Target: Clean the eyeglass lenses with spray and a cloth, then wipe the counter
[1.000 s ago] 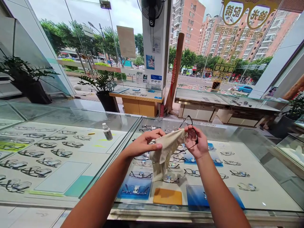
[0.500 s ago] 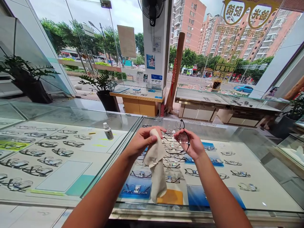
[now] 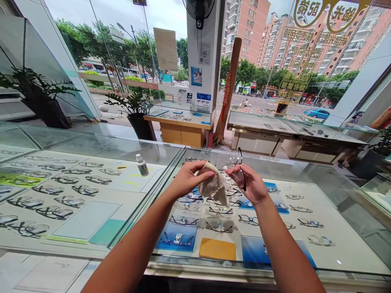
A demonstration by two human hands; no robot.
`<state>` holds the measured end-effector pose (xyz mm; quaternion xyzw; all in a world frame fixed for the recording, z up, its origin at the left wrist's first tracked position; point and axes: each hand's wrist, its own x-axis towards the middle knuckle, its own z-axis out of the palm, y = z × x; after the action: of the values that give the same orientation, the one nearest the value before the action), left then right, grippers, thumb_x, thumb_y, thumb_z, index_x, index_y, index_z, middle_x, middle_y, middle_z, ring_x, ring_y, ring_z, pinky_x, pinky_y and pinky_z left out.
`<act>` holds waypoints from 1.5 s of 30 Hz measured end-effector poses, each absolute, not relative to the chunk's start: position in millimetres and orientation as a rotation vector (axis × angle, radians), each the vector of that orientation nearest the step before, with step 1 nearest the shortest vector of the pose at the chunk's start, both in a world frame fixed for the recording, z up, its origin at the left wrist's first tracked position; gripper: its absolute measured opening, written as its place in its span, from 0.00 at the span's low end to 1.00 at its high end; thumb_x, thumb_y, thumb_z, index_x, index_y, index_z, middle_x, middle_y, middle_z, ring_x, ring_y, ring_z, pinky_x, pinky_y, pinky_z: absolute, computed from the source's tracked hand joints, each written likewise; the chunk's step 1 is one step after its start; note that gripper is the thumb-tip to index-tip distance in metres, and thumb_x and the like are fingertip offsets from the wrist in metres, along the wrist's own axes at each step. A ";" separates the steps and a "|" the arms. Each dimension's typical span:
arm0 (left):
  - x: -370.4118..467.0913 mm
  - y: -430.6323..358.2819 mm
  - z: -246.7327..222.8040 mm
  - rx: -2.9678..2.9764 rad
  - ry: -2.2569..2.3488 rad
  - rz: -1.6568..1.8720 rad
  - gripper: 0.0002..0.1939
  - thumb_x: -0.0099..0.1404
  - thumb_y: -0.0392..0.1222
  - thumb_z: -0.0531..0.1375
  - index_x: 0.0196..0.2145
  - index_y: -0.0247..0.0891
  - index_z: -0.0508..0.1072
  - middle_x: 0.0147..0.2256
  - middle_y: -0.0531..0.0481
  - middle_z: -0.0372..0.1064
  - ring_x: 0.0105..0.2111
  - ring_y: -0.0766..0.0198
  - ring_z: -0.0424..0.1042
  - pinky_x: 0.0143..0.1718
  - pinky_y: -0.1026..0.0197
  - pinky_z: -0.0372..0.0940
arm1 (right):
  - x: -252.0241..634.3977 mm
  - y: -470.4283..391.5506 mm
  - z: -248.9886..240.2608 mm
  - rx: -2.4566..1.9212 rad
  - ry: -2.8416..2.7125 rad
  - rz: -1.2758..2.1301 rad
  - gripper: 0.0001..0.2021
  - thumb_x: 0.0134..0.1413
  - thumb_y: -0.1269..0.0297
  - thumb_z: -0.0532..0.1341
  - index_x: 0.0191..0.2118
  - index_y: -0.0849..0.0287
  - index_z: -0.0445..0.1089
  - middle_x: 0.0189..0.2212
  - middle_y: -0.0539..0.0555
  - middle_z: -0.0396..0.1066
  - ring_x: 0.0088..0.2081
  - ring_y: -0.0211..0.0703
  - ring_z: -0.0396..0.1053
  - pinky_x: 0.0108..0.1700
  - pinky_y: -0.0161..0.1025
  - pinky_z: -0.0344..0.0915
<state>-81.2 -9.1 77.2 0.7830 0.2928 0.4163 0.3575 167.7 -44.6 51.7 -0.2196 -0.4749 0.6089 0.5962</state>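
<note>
Above the glass display case, my left hand (image 3: pixel 191 178) pinches a beige cloth (image 3: pixel 212 185) between thumb and fingers; the cloth hangs bunched to the right. Just right of it, my right hand (image 3: pixel 249 183) holds dark-framed eyeglasses (image 3: pixel 240 164) by one side, tilted upright. The cloth's edge is close to the glasses; whether they touch is hard to tell. Below the cloth, an orange-yellow pouch (image 3: pixel 217 249) lies near the case's front edge.
Glass display case (image 3: pixel 324 179) holds rows of eyeglasses on white and blue panels. A small white bottle (image 3: pixel 142 165) stands to the left, beside a yellow stick (image 3: pixel 121 167). Potted plants (image 3: pixel 142 122), a wooden cabinet (image 3: pixel 180 132) and a tree trunk (image 3: pixel 229 81) stand beyond.
The cloth, hanging long before, has swung up and right and is now bunched nearer the glasses. The glasses have tilted slightly. The view has shifted a little.
</note>
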 end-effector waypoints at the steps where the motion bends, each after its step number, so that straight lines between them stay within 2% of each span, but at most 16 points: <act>1: -80.9 -9.4 77.3 2.053 0.778 1.062 0.17 0.69 0.54 0.66 0.36 0.35 0.81 0.33 0.48 0.74 0.35 0.60 0.69 0.37 0.62 0.62 | 166.4 -46.1 53.1 -0.500 -1.148 1.399 0.12 0.64 0.54 0.67 0.37 0.58 0.79 0.40 0.57 0.80 0.54 0.52 0.75 0.64 0.44 0.66; 6: -76.6 -12.5 78.9 2.168 0.793 0.982 0.16 0.71 0.53 0.63 0.38 0.36 0.81 0.32 0.49 0.74 0.34 0.61 0.67 0.35 0.63 0.59 | 159.2 -52.1 58.0 -0.538 -1.293 1.371 0.13 0.63 0.53 0.68 0.36 0.58 0.79 0.39 0.59 0.80 0.58 0.54 0.72 0.64 0.43 0.63; 14: -72.5 -13.4 76.3 2.190 0.752 0.956 0.18 0.74 0.53 0.60 0.34 0.36 0.78 0.32 0.49 0.70 0.34 0.61 0.66 0.36 0.63 0.59 | 153.5 -52.6 56.3 -0.601 -1.342 1.391 0.15 0.62 0.50 0.69 0.37 0.59 0.79 0.40 0.58 0.79 0.48 0.52 0.74 0.55 0.42 0.66; 17: -67.6 -11.6 67.4 1.930 0.718 1.022 0.17 0.70 0.55 0.65 0.45 0.37 0.75 0.37 0.48 0.74 0.36 0.60 0.70 0.37 0.63 0.63 | 153.3 -53.3 56.4 -0.589 -1.319 1.396 0.14 0.63 0.51 0.69 0.37 0.59 0.79 0.40 0.58 0.79 0.46 0.51 0.74 0.52 0.40 0.67; 19: -64.0 -8.8 60.1 1.646 0.680 1.041 0.29 0.64 0.56 0.70 0.56 0.40 0.69 0.39 0.48 0.76 0.35 0.59 0.74 0.36 0.62 0.66 | 153.4 -54.1 56.9 -0.584 -1.312 1.393 0.15 0.63 0.51 0.69 0.37 0.59 0.79 0.40 0.58 0.79 0.45 0.50 0.74 0.51 0.41 0.67; 21: -61.3 -5.5 54.5 1.436 0.681 1.003 0.38 0.58 0.56 0.75 0.59 0.40 0.66 0.40 0.47 0.78 0.34 0.59 0.76 0.35 0.61 0.67 | 153.5 -54.6 57.1 -0.580 -1.321 1.379 0.15 0.64 0.50 0.68 0.38 0.59 0.79 0.40 0.57 0.79 0.44 0.51 0.74 0.50 0.41 0.67; 24: -59.4 -2.1 51.5 1.321 0.718 0.902 0.32 0.56 0.58 0.76 0.48 0.33 0.75 0.37 0.45 0.79 0.33 0.61 0.76 0.35 0.63 0.67 | 153.2 -54.5 56.4 -0.574 -1.334 1.350 0.15 0.64 0.50 0.68 0.38 0.59 0.80 0.40 0.57 0.79 0.45 0.51 0.74 0.51 0.41 0.67; 27: -57.7 -2.4 53.2 1.244 0.726 0.931 0.28 0.58 0.62 0.74 0.39 0.34 0.75 0.33 0.49 0.76 0.29 0.65 0.73 0.31 0.65 0.65 | 152.6 -53.7 55.4 -0.568 -1.341 1.333 0.15 0.64 0.50 0.68 0.38 0.58 0.80 0.41 0.58 0.80 0.47 0.52 0.74 0.52 0.42 0.67; 33: -56.0 -3.6 55.4 1.272 0.674 1.135 0.28 0.62 0.65 0.70 0.43 0.41 0.67 0.27 0.57 0.70 0.24 0.68 0.68 0.27 0.66 0.64 | 152.1 -52.8 56.2 -0.546 -1.320 1.333 0.13 0.64 0.52 0.67 0.36 0.58 0.80 0.39 0.58 0.80 0.52 0.54 0.74 0.61 0.44 0.64; 37: -58.7 -0.7 53.7 1.460 0.697 1.256 0.24 0.68 0.65 0.64 0.41 0.40 0.70 0.29 0.56 0.66 0.26 0.69 0.62 0.30 0.66 0.60 | 152.3 -52.6 55.5 -0.577 -1.320 1.359 0.14 0.64 0.51 0.67 0.37 0.59 0.79 0.38 0.58 0.79 0.49 0.53 0.75 0.60 0.45 0.64; 41: -61.3 -3.3 56.9 1.728 0.783 1.334 0.23 0.70 0.64 0.62 0.39 0.38 0.74 0.33 0.52 0.67 0.33 0.65 0.64 0.37 0.63 0.62 | 150.4 -53.0 53.9 -0.628 -1.381 1.362 0.14 0.65 0.51 0.66 0.37 0.58 0.79 0.38 0.57 0.79 0.48 0.52 0.74 0.59 0.44 0.63; 45: -61.6 -10.6 61.4 1.858 0.792 1.324 0.19 0.70 0.58 0.65 0.39 0.37 0.75 0.33 0.51 0.70 0.33 0.64 0.66 0.37 0.63 0.61 | 147.1 -53.3 53.2 -0.659 -1.456 1.347 0.15 0.67 0.52 0.64 0.37 0.57 0.80 0.38 0.56 0.79 0.48 0.53 0.72 0.60 0.46 0.61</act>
<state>-61.6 -10.6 61.4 0.7192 0.3065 0.5126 0.3551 147.1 -53.3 53.2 -0.2727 -0.6025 0.5574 0.5020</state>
